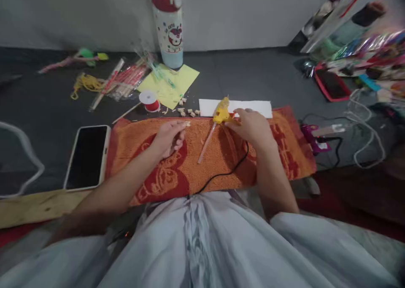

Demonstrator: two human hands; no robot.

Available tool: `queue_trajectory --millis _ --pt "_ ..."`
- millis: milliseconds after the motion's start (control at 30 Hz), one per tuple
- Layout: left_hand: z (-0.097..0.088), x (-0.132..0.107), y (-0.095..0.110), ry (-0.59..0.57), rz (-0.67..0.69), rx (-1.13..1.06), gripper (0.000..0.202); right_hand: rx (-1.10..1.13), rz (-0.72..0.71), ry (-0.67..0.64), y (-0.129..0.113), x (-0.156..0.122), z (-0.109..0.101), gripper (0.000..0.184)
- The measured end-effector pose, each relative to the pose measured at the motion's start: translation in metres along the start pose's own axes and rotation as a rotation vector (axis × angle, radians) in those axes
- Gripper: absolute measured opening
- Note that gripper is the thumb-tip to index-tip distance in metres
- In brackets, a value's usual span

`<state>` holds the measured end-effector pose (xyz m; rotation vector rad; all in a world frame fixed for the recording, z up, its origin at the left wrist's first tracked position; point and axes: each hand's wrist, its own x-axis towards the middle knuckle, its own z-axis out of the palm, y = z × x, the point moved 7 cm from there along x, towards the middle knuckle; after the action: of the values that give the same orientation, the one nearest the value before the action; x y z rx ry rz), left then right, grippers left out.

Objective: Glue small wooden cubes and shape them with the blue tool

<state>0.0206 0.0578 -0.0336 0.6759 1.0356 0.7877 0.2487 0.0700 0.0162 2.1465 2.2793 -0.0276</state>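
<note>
My left hand [171,139] is closed in a pinch above the orange towel [202,174]. Between its fingertips sits a small pale piece [187,123], perhaps wood. My right hand [251,125] grips a yellow glue gun [221,112] by its handle, with the fingers partly hidden. A clear glue stick [207,143] juts from the gun's back end toward me. Several similar small pale pieces [191,112] lie just beyond the towel's far edge. Behind the gun is a white strip [253,107], flat on the dark surface.
A phone [87,157] lies left of the towel. Beyond it are a red ribbon spool [148,100], yellow paper [186,81], packaged sticks [129,77] and a tall bottle [171,30]. A black cord [226,173] crosses the towel. At right are a red-rimmed phone [332,83] and white cable [367,153].
</note>
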Motion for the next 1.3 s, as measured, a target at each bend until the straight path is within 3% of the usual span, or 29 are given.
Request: queue_trajectory --millis 200,400,500,600,700,767,867,967,1133,1300 --pt "0.0 0.0 -0.001 -0.011 0.029 -0.025 0.024 -0.053 0.022 -0.036 -0.015 0.007 0.016 0.039" --pt "0.002 0.001 0.0 -0.034 0.05 -0.038 0.023 -0.01 -0.059 0.025 -0.019 0.008 0.024 0.033" --pt "0.002 0.001 0.0 -0.029 0.053 -0.047 0.023 0.231 -0.06 0.094 -0.004 0.009 0.02 0.032" --pt "0.002 0.001 0.001 -0.036 0.059 -0.06 0.021 0.731 -0.024 0.166 0.016 0.009 0.013 0.034" --pt "0.002 0.002 0.001 -0.05 0.061 -0.076 0.02 1.062 0.001 0.171 0.023 0.008 0.006 0.044" --pt "0.001 0.003 0.0 -0.053 0.058 -0.09 0.02 1.346 0.001 0.146 0.021 0.008 0.002 0.042" --pt "-0.001 0.003 0.0 -0.046 0.056 -0.116 0.02 1.514 -0.035 0.061 0.009 0.011 -0.003 0.029" --pt "-0.002 0.002 0.002 -0.05 0.07 -0.155 0.021 1.53 -0.066 -0.032 -0.007 0.013 -0.002 0.024" --pt "-0.004 0.002 0.005 -0.055 0.093 -0.231 0.017 1.52 -0.219 -0.199 -0.035 0.007 0.003 0.029" --pt "-0.007 0.001 0.005 -0.036 0.051 -0.327 0.011 1.5 -0.26 -0.262 -0.044 -0.003 0.009 0.038"
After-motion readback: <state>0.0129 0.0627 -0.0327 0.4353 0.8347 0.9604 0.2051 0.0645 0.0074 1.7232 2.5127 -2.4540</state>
